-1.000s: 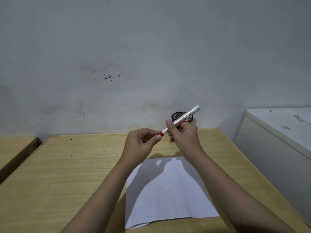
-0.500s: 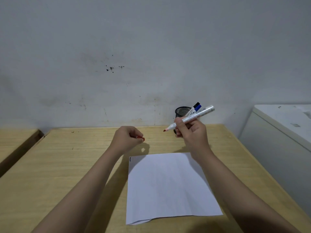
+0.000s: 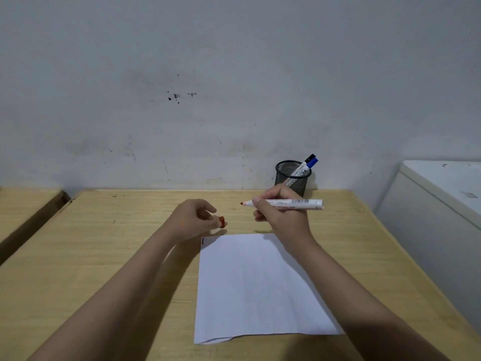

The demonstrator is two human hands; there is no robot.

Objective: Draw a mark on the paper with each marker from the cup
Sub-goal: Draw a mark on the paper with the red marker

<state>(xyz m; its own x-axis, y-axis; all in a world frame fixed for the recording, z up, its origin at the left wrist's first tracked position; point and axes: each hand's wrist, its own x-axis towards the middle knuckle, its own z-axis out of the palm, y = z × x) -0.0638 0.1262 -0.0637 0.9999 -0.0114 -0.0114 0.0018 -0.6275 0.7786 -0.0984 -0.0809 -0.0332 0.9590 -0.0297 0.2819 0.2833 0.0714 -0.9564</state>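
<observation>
A white sheet of paper [image 3: 257, 285] lies on the wooden table [image 3: 104, 256], with a short black mark [image 3: 202, 241] at its top left corner. My right hand [image 3: 282, 217] holds an uncapped white marker with a red tip [image 3: 291, 204], level, above the paper's far edge, tip pointing left. My left hand [image 3: 194, 220] pinches the red cap [image 3: 222, 222] just left of the paper's top corner. A black mesh cup [image 3: 292, 178] stands at the back by the wall, with two markers [image 3: 307, 165] in it, blue and black caps up.
A grey wall runs right behind the table. A white cabinet [image 3: 437, 204] stands to the right of the table, and a second wooden surface [image 3: 23, 207] lies at the far left across a narrow gap.
The cap came off the red marker: my left hand carried it left and down, and my right hand swung the marker to level. The cup's markers came into sight.
</observation>
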